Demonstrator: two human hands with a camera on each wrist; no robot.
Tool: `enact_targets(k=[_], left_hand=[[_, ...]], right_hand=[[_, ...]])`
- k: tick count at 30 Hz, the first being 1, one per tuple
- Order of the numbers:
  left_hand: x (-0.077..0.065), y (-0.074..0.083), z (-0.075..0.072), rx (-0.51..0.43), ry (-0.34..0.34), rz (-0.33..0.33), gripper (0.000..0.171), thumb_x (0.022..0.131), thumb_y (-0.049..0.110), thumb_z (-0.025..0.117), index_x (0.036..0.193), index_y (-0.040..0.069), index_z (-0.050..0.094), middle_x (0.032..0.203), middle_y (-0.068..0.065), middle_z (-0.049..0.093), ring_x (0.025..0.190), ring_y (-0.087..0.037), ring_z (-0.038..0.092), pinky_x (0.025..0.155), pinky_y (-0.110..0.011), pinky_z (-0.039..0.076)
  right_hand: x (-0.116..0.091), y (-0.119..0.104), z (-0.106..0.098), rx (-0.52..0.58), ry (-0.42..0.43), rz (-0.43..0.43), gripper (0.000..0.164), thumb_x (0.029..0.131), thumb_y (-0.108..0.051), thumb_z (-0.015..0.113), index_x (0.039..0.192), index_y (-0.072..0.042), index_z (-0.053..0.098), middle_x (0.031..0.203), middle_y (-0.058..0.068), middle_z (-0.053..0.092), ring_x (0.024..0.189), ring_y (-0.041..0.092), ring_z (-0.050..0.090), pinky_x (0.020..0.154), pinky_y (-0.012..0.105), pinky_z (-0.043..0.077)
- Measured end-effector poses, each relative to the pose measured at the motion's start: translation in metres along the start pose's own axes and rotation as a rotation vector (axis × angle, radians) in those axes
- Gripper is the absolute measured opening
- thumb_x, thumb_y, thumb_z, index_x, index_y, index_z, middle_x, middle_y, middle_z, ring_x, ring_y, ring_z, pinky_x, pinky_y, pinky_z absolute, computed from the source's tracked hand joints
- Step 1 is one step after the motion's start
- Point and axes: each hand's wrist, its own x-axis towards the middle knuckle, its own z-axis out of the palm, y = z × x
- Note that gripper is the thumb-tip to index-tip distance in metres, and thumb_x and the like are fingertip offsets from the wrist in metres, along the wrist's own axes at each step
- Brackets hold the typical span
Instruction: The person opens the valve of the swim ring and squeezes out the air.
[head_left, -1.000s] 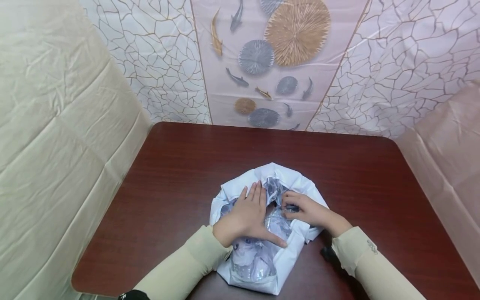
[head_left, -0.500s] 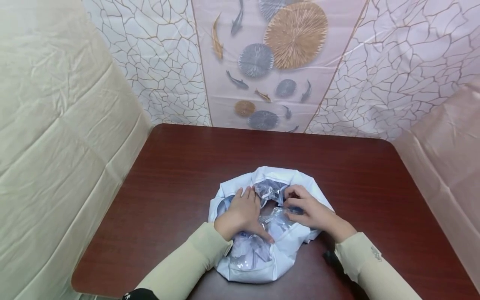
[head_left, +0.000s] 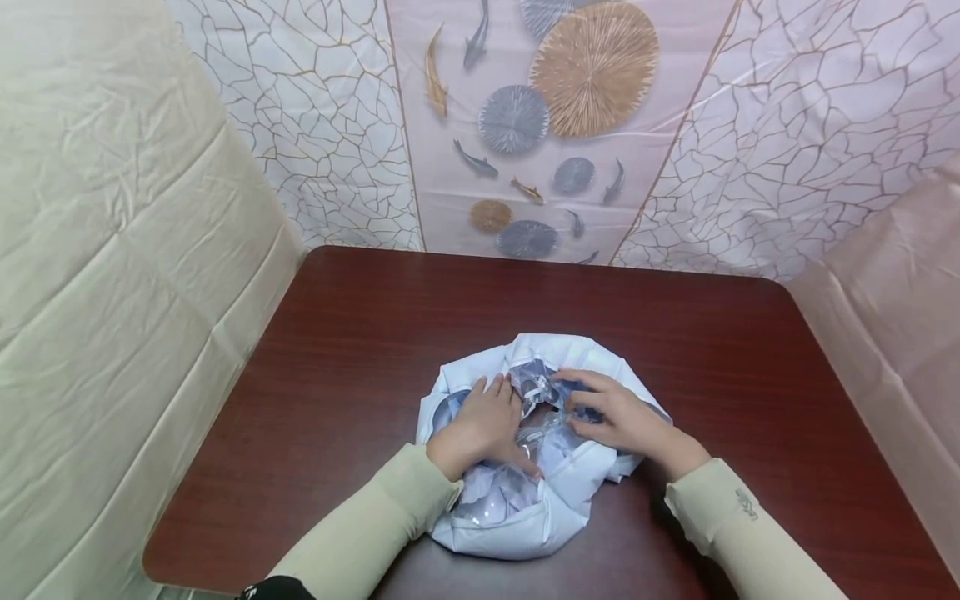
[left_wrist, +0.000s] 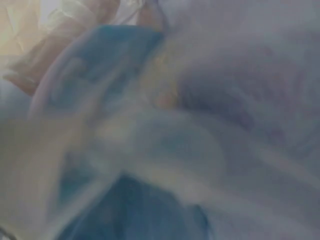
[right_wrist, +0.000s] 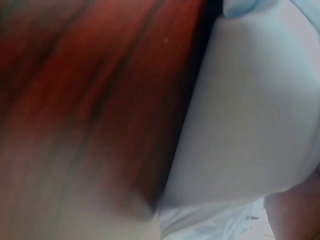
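A white bag (head_left: 525,533) lies on the table with its sides rolled down into a thick ring. Inside are several things in clear plastic wrapping (head_left: 491,496), some bluish, some pale lilac; their kind cannot be told. My left hand (head_left: 480,429) rests flat on the left part of the contents, fingers straight and thumb spread. Over the right part, my right hand (head_left: 618,421) touches the wrapping with bent, spread fingers. Blurred plastic with blue things (left_wrist: 135,205) fills the left wrist view. In the right wrist view, the bag's smooth white side (right_wrist: 245,115) stands close.
The dark red-brown table (head_left: 360,333) reaches past the bag on every side. Behind it hangs a patterned cloth (head_left: 487,150), with pale cloth walls (head_left: 150,250) at left and right. A dark object lies mostly hidden under the right sleeve (head_left: 720,500).
The bag's near edge has bunched up and drawn inward, making the ring rounder. My left hand has shifted slightly left. The right hand's fingers have spread and lifted a little.
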Motion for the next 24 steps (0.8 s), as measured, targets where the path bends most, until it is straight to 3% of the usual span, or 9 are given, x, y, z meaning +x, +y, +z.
enact_targets(k=[6, 11, 20, 24], left_hand=[[0.0006, 0.0007, 0.0018, 0.022, 0.003, -0.006, 0.135, 0.060, 0.097, 0.055, 0.153, 0.001, 0.039, 0.160, -0.022, 0.030, 0.150, -0.033, 0.025, 0.119, -0.048, 0.021], [0.0012, 0.0022, 0.0030, 0.030, -0.008, -0.014, 0.135, 0.061, 0.097, 0.055, 0.153, 0.000, 0.039, 0.160, -0.022, 0.031, 0.150, -0.033, 0.025, 0.119, -0.049, 0.021], [0.0029, 0.0031, 0.0045, 0.031, -0.033, -0.029, 0.135, 0.061, 0.098, 0.054, 0.154, 0.001, 0.037, 0.161, -0.021, 0.029, 0.151, -0.032, 0.023, 0.120, -0.048, 0.019], [0.0026, 0.0027, 0.0036, 0.038, -0.033, -0.030, 0.135, 0.061, 0.098, 0.054, 0.154, 0.001, 0.037, 0.161, -0.021, 0.029, 0.151, -0.033, 0.023, 0.120, -0.049, 0.020]], right_hand=[[-0.0017, 0.0024, 0.0045, 0.049, -0.027, 0.038, 0.008, 0.097, -0.021, 0.067, 0.092, -0.015, 0.069, 0.143, 0.011, 0.053, 0.129, 0.029, 0.052, 0.102, 0.030, 0.040], [-0.0031, 0.0024, 0.0072, 0.076, -0.049, 0.076, 0.004, 0.093, -0.013, 0.071, 0.096, -0.015, 0.070, 0.145, 0.009, 0.052, 0.123, 0.023, 0.054, 0.090, 0.026, 0.044], [-0.0028, -0.0003, 0.0067, 0.110, -0.101, 0.161, 0.011, 0.091, -0.010, 0.072, 0.100, -0.017, 0.070, 0.147, 0.006, 0.050, 0.121, 0.019, 0.052, 0.090, 0.027, 0.045], [-0.0022, 0.0002, 0.0077, 0.113, -0.082, 0.143, 0.014, 0.089, -0.007, 0.073, 0.099, -0.016, 0.070, 0.145, 0.008, 0.051, 0.121, 0.021, 0.054, 0.088, 0.027, 0.045]])
